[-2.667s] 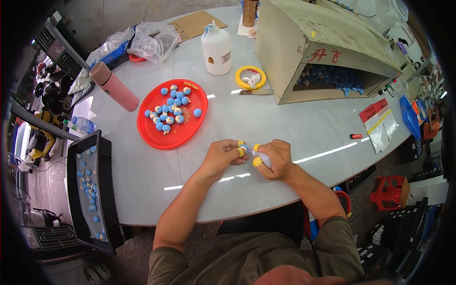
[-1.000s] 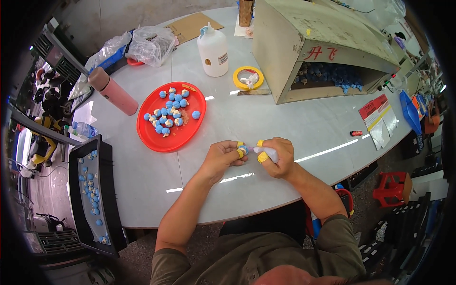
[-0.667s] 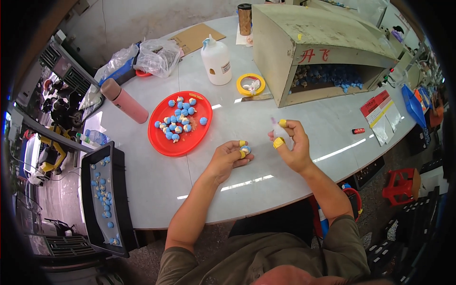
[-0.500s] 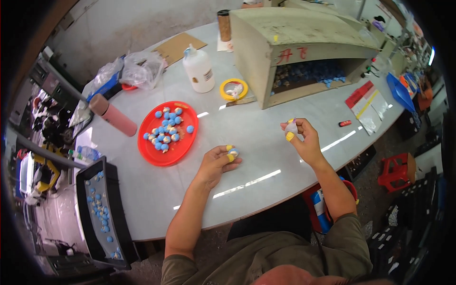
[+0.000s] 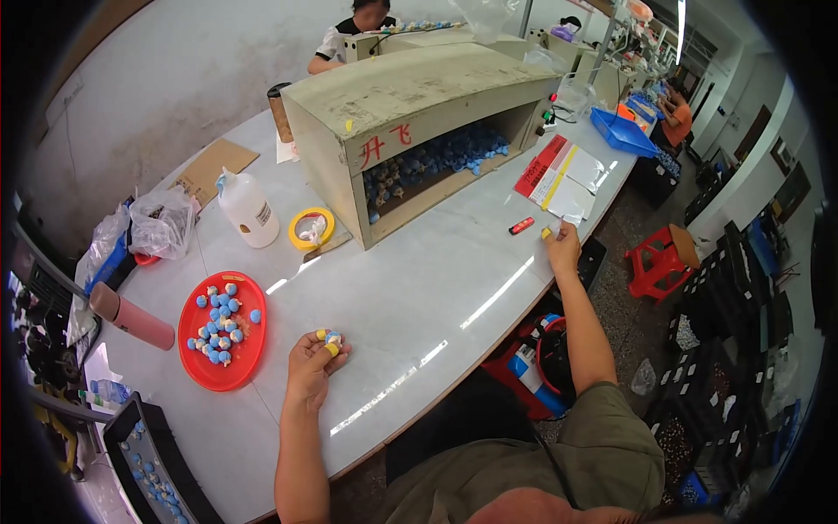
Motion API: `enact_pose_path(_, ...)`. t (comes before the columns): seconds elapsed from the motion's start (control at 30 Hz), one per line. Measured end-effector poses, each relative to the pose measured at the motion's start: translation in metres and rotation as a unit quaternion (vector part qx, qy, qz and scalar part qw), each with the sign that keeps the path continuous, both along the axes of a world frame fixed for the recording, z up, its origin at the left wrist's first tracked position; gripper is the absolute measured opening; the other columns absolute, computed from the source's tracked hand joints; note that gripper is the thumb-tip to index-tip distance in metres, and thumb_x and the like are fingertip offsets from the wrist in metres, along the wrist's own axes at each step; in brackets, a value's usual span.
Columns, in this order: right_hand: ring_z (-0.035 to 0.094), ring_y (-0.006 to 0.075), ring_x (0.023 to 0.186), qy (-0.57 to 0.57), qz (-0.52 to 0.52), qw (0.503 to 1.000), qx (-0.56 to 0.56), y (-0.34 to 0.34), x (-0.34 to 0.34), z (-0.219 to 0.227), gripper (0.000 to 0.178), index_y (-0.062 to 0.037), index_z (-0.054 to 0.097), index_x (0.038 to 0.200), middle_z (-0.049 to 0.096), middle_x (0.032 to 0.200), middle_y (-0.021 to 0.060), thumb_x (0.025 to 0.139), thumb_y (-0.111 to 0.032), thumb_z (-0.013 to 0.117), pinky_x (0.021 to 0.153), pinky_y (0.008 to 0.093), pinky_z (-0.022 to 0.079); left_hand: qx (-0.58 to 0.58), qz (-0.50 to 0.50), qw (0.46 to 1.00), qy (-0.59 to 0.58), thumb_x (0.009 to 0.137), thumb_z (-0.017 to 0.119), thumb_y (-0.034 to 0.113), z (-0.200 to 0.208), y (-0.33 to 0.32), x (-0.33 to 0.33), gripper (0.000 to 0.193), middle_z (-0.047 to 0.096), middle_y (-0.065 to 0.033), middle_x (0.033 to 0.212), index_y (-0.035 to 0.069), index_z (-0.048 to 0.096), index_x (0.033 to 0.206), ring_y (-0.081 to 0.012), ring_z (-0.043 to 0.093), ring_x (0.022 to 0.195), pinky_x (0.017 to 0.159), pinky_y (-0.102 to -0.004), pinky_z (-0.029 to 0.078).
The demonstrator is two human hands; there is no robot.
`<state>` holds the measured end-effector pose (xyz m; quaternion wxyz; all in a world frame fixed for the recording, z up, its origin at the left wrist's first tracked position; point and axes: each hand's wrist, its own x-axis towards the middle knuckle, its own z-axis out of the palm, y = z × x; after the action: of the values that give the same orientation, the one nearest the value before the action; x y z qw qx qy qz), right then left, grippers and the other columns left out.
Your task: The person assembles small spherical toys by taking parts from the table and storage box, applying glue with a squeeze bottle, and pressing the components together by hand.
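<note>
My left hand (image 5: 312, 370), with yellow tape on its fingertips, pinches a small blue-and-white ball-shaped piece (image 5: 333, 338) just above the table. At the table's right edge my right hand (image 5: 565, 250) is closed, beside the lower end of a red, white and yellow printed sheet (image 5: 559, 179). Yellow tape shows on one of its fingertips. Something pale is at those fingers, too small to make out. To the left of my left hand, a red round plate (image 5: 194, 367) carries several blue-and-cream pieces of the same kind.
A beige metal box (image 5: 410, 83) with blue pieces inside stands at the back. Near it are yellow tape (image 5: 325, 225), a white bottle (image 5: 249, 210) and a red lighter-like object (image 5: 521, 226). A pink flask (image 5: 140, 321) and black tray (image 5: 188, 476) sit left. Co-workers sit farther off.
The view has swung to the right. My right hand has moved right, to the table edge by the printed sheet. My left hand still holds the blue-and-white piece.
</note>
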<state>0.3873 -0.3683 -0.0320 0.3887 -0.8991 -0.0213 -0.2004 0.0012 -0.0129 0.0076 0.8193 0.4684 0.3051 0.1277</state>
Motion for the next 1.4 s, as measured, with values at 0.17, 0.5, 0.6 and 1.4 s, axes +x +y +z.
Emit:
enact_pose_path(0.17,0.055,0.0222,0.069,-0.282,0.027,0.957,0.066,0.044,-0.05,0.018,0.02,-0.002,0.057,0.097,0.056,0.083,0.0076,0.081,-0.007,0.067,0.065,0.0336,0.046,0.005,0.012,1.0,0.005,0.086,0.06,0.0,-0.002,0.002,0.0,0.025,0.064,-0.0131,0.102,-0.001,0.05,0.109,-0.02,0.067,0.088,0.073,-0.0249,0.056)
enact_pose_path(0.5,0.061,0.0357,0.093,-0.201,0.146,0.958,-0.139,0.179,0.098,0.024,0.032,-0.0064,0.057,0.108,0.062,0.098,0.0161,0.077,0.0,0.059,0.079,0.0454,0.05,-0.004,-0.012,1.0,0.013,0.086,0.063,0.002,-0.001,0.006,0.0,0.026,0.064,-0.013,0.103,-0.001,0.052,0.109,-0.0203,0.067,0.089,0.075,-0.0261,0.056)
enact_pose_path(0.6,0.061,0.0368,0.095,-0.043,0.135,0.976,-0.167,0.182,0.122,0.027,0.033,-0.0065,0.057,0.11,0.064,0.1,0.0166,0.077,-0.002,0.06,0.081,0.0456,0.05,-0.013,-0.008,1.0,0.014,0.086,0.063,0.001,-0.003,0.007,-0.003,0.026,0.064,-0.0127,0.102,-0.001,0.052,0.109,-0.0208,0.067,0.089,0.076,-0.027,0.056)
enact_pose_path(1.4,0.059,0.0099,0.083,0.241,0.572,0.75,0.231,0.264,-0.254,0.015,0.022,-0.0003,0.061,0.107,0.065,0.1,0.0041,0.086,-0.003,0.064,0.07,0.0236,0.047,0.015,0.112,0.99,-0.082,0.091,0.063,0.01,-0.021,-0.004,0.001,0.029,0.063,-0.0117,0.107,-0.001,0.048,0.113,-0.0184,0.065,0.096,0.083,-0.0266,0.054)
